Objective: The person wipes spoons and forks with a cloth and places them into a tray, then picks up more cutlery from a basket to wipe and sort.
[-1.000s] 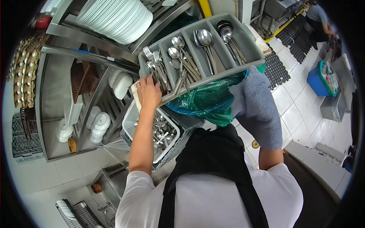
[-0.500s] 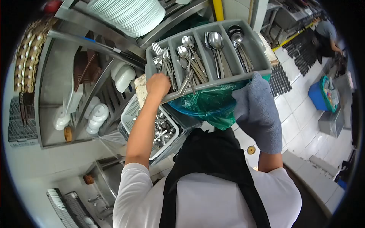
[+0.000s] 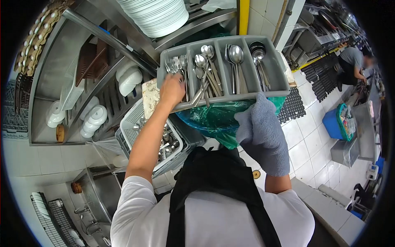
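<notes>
A grey cutlery tray with several compartments lies in front of me. My left hand is in its leftmost compartment, with curled, slightly blurred fingers around the forks. Spoons fill the compartment beside it, some handles crossing over the front rim. To the right are more long-handled pieces, with a large spoon on top, then ladle-like spoons. A grey towel covers my right hand completely and touches the tray's front rim near its right corner; the fingers underneath are hidden.
Green plastic bag hangs under the tray. Below left, a white basket holds loose cutlery. Stacked plates stand on the shelf above; bowls sit on the left rack. A person works at the far right, near a blue bin.
My left hand has shifted slightly among the forks, which now stand closer together. My view has shifted, and the towel-covered right hand stays by the tray's front rim.
</notes>
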`<state>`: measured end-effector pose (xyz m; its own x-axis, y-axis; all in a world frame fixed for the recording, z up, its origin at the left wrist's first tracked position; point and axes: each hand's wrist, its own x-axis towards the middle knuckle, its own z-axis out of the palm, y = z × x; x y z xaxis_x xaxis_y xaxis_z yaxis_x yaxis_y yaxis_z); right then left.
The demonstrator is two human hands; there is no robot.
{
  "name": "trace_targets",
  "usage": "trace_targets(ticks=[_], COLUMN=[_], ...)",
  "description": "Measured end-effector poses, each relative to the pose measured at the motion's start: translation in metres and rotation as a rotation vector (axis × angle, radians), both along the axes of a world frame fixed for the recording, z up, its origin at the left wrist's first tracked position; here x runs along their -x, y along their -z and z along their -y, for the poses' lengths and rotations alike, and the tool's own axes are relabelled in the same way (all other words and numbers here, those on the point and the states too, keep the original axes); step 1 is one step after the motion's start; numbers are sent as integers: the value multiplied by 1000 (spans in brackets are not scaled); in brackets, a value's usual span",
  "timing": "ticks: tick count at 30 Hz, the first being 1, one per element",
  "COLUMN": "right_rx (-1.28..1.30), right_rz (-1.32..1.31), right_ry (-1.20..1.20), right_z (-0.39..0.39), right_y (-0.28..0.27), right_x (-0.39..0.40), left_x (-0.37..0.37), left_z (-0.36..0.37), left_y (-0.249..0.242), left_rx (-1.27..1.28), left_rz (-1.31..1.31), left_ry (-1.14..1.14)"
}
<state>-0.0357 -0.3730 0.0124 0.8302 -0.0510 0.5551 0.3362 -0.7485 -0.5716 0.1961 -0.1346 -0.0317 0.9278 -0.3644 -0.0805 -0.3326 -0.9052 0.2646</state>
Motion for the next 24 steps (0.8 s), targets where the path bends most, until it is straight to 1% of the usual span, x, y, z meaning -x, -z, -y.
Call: trace_targets(ticks=[2,3,4,5,6,8,10,11,12,13,14,15,17,20,21,22,24], right_rx=[-4,-10,0,8,19,40,51,52,55,58,52,50,38,26,29,27,26], right_rz=[-20,-31,-28,-31,-28,-31,-45,-53,-59,-58,-64,-65,-67,-76,-78,-80,-96], right_ry=[-7,-7,0,7,17,40,57,65,67,63,58,57,53,61,69,77,97], right_z=[4,5,6,7,6,6,6,7,5,6,5,4,5,4,6,7,10], right_y=[6,7,5,1,-3,-12,-17,-17,-18,-16,-15,-13,-11,-11,-12,-13,-14], right_x=[3,5,7,8,9,13,15,17,19,19,19,20,23,28,29,31,34], left_x=[-12,-29,-37,-45,-46,-46,-17,-2,10,23,32,36,37,33,30,28,24], left_z=[11,14,16,16,16,16,18,24,35,49,58,65,81,84,76,70,55], left_y=[1,21,31,37,32,26,-10,-23,-39,-54,-60,-54,-39,-42,-36,-42,-56], left_rx=[193,263,273,232,189,189,63,171,173,30,-108,-97,-281,-313,-312,-314,-230], left_rz=[291,329,330,318,309,256,505,518,510,274,36,35,-52,-134,-106,-101,-179], left_ry=[-100,-159,-155,-86,-15,10,25,10,10,26,38,29,202,231,254,266,169])
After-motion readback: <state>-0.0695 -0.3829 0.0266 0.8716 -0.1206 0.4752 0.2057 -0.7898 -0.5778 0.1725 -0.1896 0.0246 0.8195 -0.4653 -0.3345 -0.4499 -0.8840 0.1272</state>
